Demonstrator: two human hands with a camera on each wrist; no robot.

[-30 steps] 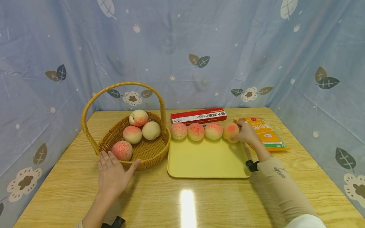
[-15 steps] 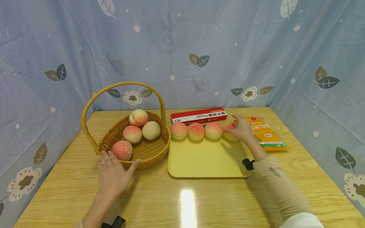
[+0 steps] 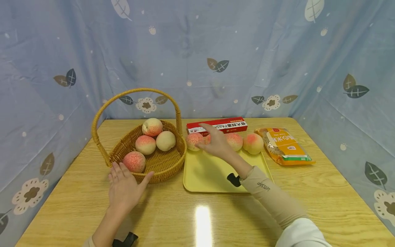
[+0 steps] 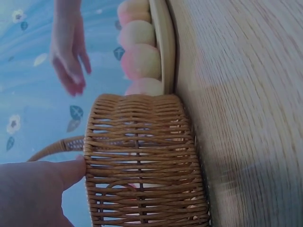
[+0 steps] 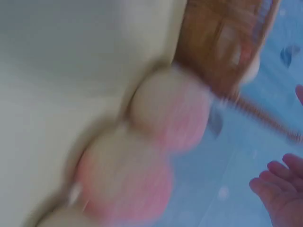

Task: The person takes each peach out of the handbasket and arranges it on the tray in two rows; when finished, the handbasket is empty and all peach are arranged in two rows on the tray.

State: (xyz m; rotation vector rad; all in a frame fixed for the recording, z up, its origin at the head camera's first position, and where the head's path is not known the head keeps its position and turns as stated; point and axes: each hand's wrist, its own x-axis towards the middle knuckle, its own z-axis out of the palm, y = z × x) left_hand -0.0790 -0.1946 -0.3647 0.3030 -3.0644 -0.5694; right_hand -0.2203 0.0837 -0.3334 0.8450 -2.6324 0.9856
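In the head view, the right hand (image 3: 216, 142) has left the rightmost peach (image 3: 253, 144), where it was half a second ago, and is now over the left part of the row. Its thumb and fingers are spread wide and hold nothing. Four round pink-and-cream peaches (image 3: 235, 141) line the far side of the shallow, rectangular yellow tray (image 3: 197, 178); the hand now partly covers the second from the left, while the rightmost shows whole. The left hand (image 3: 124, 187) stays at the near rim of the oval, golden-brown wicker basket (image 3: 168, 175) with its tall arched handle (image 3: 135, 90), fingers straight, gripping nothing. Four more peaches (image 3: 145, 144) lie in the basket as before. The long red-and-white cardboard pasta box (image 3: 234, 125) behind the row and the orange plastic food bag (image 3: 287, 147) to the right keep their places on the light wooden table (image 3: 166, 212).

In the left wrist view, the left thumb touches the wicker rim. The right hand hangs above the tray's peaches, apart from them, with no peach in it.

In the right wrist view, the peaches and tray are blurred; the right fingers are parted, their grasp bare.
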